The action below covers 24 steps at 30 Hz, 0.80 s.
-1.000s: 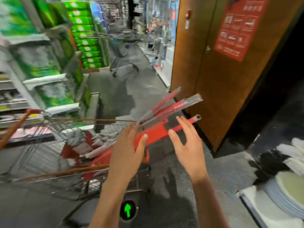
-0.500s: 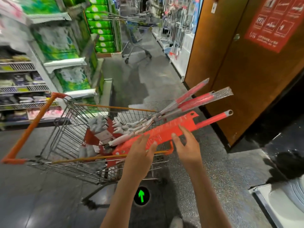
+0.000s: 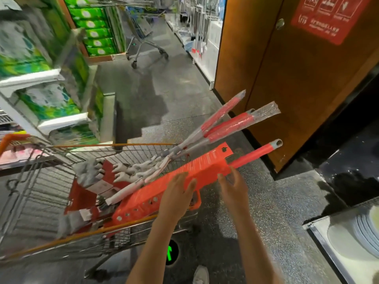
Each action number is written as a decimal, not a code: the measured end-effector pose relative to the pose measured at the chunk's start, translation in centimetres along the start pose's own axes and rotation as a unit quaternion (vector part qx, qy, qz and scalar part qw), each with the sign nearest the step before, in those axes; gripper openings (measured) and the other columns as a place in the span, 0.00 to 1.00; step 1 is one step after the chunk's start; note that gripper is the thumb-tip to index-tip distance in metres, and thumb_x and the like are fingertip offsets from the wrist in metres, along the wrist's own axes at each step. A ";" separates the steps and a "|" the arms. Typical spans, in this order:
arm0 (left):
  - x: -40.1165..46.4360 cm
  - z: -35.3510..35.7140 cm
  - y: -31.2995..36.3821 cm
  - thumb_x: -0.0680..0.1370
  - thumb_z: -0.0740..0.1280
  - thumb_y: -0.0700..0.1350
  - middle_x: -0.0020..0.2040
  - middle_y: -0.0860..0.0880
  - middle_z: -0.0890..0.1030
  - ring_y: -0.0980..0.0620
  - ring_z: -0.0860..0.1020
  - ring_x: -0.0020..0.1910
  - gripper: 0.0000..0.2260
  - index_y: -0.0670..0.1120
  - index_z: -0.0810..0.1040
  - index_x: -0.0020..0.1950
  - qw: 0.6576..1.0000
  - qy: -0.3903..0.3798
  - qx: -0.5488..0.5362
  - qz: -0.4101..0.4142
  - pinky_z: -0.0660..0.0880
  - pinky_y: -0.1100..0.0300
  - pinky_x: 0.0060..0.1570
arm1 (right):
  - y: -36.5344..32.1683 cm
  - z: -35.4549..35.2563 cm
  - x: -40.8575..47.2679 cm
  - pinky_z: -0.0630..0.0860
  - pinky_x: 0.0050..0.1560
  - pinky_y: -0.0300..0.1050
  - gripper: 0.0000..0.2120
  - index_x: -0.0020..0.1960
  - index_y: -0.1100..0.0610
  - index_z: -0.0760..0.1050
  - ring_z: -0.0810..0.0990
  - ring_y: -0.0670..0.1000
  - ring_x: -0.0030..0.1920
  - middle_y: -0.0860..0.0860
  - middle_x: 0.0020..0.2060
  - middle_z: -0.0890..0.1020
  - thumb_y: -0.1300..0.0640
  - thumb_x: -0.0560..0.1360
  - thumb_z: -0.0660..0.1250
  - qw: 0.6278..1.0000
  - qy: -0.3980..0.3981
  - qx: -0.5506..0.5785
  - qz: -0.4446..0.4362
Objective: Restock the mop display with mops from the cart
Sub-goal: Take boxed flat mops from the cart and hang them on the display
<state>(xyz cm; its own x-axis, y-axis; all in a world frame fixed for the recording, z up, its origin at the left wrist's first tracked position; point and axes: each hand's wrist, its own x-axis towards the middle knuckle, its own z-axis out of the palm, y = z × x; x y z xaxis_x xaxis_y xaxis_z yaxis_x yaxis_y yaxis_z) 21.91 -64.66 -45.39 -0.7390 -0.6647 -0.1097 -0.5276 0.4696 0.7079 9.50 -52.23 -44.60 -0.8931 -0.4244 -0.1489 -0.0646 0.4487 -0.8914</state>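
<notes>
Red-sleeved mop [image 3: 184,179] (tilted) lies across wire cart [image 3: 41,181].

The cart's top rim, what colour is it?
Orange, on the cart rim; head view shows it.

Dim aisle, blurred left (wide-angle warp)
</notes>
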 end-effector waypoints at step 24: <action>10.8 6.8 -2.5 0.81 0.49 0.68 0.75 0.56 0.71 0.56 0.67 0.75 0.28 0.58 0.69 0.76 0.999 -0.044 -0.024 -0.004 0.65 0.44 0.73 | 2.1 4.0 12.7 0.71 0.35 0.44 0.18 0.34 0.55 0.77 0.78 0.52 0.33 0.50 0.30 0.80 0.46 0.79 0.67 0.991 0.022 -0.030 0.126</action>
<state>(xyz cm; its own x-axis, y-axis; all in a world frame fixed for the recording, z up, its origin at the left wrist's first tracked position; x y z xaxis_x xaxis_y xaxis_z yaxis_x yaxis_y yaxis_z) 12.41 -69.08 -53.06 -0.7698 -0.6136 -0.1759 -0.5154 0.4348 0.7385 -0.15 -59.81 -50.06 -0.9028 -0.2593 -0.3431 0.1374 0.5821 -0.8014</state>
